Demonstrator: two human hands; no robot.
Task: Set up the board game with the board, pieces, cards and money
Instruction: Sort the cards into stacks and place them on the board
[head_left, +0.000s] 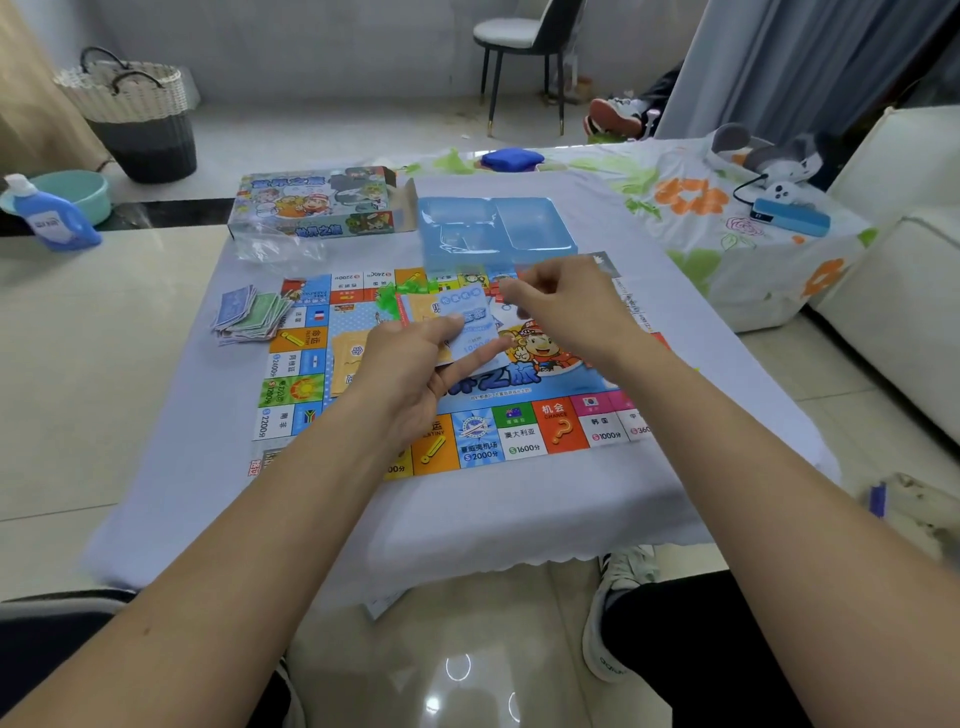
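Evidently dealing, the left hand (415, 364) pinches a stack of blue money notes (470, 325) mid-frame above the board (524, 431). The right hand (561, 306), fingers curled, seems to peel one off, though blur hides its grip.

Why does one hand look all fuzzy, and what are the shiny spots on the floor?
Head view: the right hand is smeared by motion blur, the left hand holding the blue note less so; the spots are lamp glare on the glossy floor.

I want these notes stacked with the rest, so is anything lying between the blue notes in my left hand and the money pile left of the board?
Nothing visible: only flat game board and bare grey cloth separate the pale blue paper notes from the loose money pile.
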